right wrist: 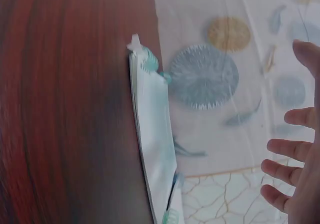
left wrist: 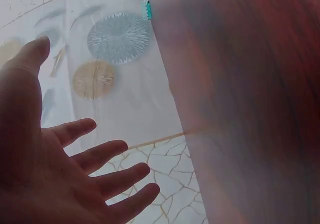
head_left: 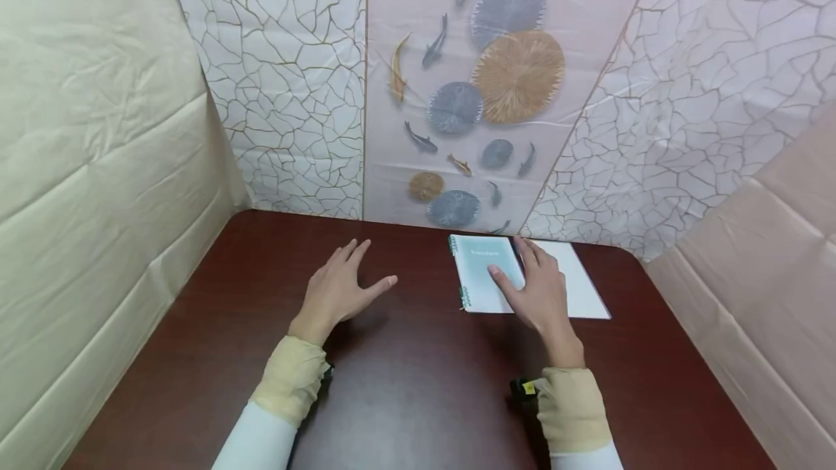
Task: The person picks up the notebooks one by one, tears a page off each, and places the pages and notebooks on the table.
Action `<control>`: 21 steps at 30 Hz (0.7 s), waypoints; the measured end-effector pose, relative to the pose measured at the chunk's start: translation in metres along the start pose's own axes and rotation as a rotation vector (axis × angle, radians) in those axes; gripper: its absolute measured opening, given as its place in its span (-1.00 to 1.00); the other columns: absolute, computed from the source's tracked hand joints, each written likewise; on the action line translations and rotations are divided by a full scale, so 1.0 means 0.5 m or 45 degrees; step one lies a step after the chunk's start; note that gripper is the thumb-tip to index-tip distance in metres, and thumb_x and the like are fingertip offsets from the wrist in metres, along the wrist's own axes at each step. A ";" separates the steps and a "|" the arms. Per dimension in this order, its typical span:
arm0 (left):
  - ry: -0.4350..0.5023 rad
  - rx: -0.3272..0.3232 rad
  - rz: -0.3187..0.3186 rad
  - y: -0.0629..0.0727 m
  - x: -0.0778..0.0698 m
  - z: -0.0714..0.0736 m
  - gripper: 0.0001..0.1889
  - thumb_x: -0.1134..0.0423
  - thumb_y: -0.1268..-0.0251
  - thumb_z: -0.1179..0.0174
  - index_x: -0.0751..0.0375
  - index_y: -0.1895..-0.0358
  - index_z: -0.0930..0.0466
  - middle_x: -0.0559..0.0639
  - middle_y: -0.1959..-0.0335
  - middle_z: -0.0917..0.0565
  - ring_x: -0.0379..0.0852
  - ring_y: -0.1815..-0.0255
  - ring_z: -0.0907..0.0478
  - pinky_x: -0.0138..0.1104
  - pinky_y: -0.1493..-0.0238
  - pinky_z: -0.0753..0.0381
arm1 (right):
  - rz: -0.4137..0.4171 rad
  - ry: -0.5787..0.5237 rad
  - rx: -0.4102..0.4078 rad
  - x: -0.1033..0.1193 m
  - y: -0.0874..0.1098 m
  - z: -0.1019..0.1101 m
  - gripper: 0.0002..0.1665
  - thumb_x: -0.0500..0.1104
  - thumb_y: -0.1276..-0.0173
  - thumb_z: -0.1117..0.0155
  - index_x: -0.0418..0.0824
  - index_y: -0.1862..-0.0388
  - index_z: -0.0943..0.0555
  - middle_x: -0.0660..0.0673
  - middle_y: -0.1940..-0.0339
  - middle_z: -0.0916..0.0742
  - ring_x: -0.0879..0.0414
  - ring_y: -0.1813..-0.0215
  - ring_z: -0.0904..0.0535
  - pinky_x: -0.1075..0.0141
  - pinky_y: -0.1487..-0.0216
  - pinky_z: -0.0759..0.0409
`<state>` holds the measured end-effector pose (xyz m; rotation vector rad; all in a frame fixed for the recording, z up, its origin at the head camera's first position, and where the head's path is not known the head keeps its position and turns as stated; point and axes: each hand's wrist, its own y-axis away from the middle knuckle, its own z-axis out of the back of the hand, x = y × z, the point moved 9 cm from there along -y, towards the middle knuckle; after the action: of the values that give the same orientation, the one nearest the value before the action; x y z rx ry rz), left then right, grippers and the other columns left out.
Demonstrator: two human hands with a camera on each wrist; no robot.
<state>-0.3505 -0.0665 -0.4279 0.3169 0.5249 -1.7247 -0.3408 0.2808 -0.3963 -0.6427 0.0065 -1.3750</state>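
A pale teal, rectangular, spiral-bound paper notebook [head_left: 480,283] lay near the far edge of the dark red-brown, wood-grained bench [head_left: 418,383], its cover bearing small white lettering [head_left: 485,253] (apparently "freedom", though blurred). The right hand [head_left: 541,294] hovered over its right side, fingers [right wrist: 289,148] loosely extended, holding nothing. A flat white sheet [head_left: 584,289] lay just right. Well left, the left hand [head_left: 336,292] hovered, its fingers spread, likewise unburdened.
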 end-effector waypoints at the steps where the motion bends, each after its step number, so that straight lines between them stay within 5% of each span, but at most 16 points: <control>1: -0.001 0.001 -0.004 -0.001 -0.002 0.000 0.09 -0.63 -0.28 -0.06 -0.06 -0.73 -0.12 0.14 -0.70 -0.20 0.24 -0.67 -0.16 0.26 -0.48 -0.34 | -0.015 -0.010 -0.012 -0.007 0.000 0.004 0.01 0.40 -0.52 -0.16 -0.09 -0.74 -0.20 -0.33 -0.63 -0.37 -0.39 -0.58 -0.23 -0.46 -0.33 -0.27; 6: 0.010 0.022 -0.042 -0.004 -0.029 -0.019 0.08 -0.65 -0.28 -0.04 -0.04 -0.71 -0.20 0.14 -0.63 -0.32 0.22 -0.59 -0.32 0.22 -0.40 -0.44 | -0.080 -0.051 -0.027 -0.042 0.006 0.015 -0.01 0.37 -0.56 -0.13 -0.17 -0.72 -0.23 -0.41 -0.58 -0.40 -0.45 -0.56 -0.25 -0.49 -0.38 -0.24; 12: 0.012 0.093 -0.126 -0.020 -0.084 -0.081 -0.01 -0.63 -0.30 -0.04 -0.04 -0.62 -0.37 0.09 -0.54 -0.45 0.20 -0.49 -0.44 0.15 -0.37 -0.50 | -0.149 -0.147 0.029 -0.069 0.014 -0.002 -0.02 0.35 -0.59 -0.10 -0.26 -0.70 -0.24 -0.47 -0.56 -0.41 -0.46 -0.53 -0.28 -0.42 -0.43 -0.26; 21: -0.098 0.343 -0.368 -0.059 -0.192 -0.186 -0.11 -0.52 -0.38 -0.13 -0.14 -0.65 -0.33 0.03 -0.56 -0.40 0.13 -0.49 -0.41 0.11 -0.38 -0.50 | -0.218 -0.219 0.096 -0.090 0.011 -0.024 -0.09 0.35 -0.69 0.10 -0.25 -0.70 -0.23 -0.45 -0.52 -0.45 -0.38 -0.48 -0.39 -0.32 -0.44 -0.34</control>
<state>-0.3647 0.0665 -0.4565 0.3779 0.2908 -2.0853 -0.3503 0.3171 -0.4247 -0.7090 -0.2420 -1.4725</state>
